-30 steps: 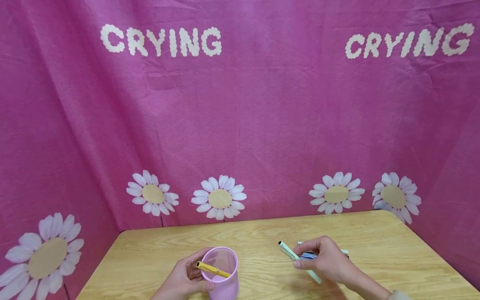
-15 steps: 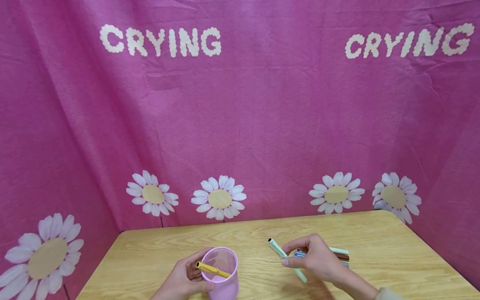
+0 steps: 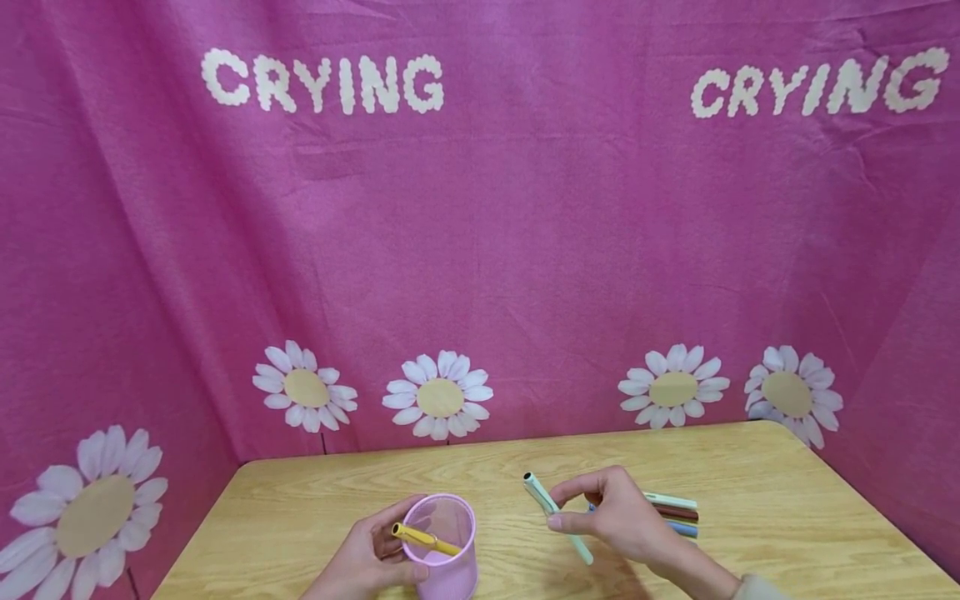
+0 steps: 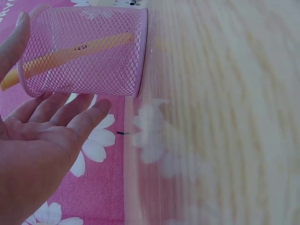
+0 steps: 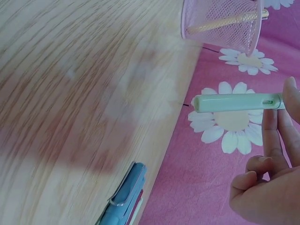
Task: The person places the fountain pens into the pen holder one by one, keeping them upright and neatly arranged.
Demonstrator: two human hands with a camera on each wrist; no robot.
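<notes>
My left hand [image 3: 360,554] holds a pink mesh pen cup [image 3: 452,575] standing on the table, its thumb on one side and its fingers on the other. A yellow pen [image 3: 426,538] leans inside the cup, its end above the rim. My right hand [image 3: 626,521] pinches a light green pen [image 5: 234,102] between thumb and fingers. That pen is tilted and off the table, to the right of the cup. Behind and beside the right hand lie several more pens, among them a light green pen [image 3: 671,501], a brown one [image 3: 684,515] and a blue one [image 5: 126,194].
A light wooden table [image 3: 315,492] spans the lower part of the head view. Around its back and sides hangs a pink cloth [image 3: 525,250] with printed white daisies and lettering.
My right hand has moved left with the light green pen toward the cup, uncovering more of the lying pens. My left hand, the cup and the yellow pen have stayed put.
</notes>
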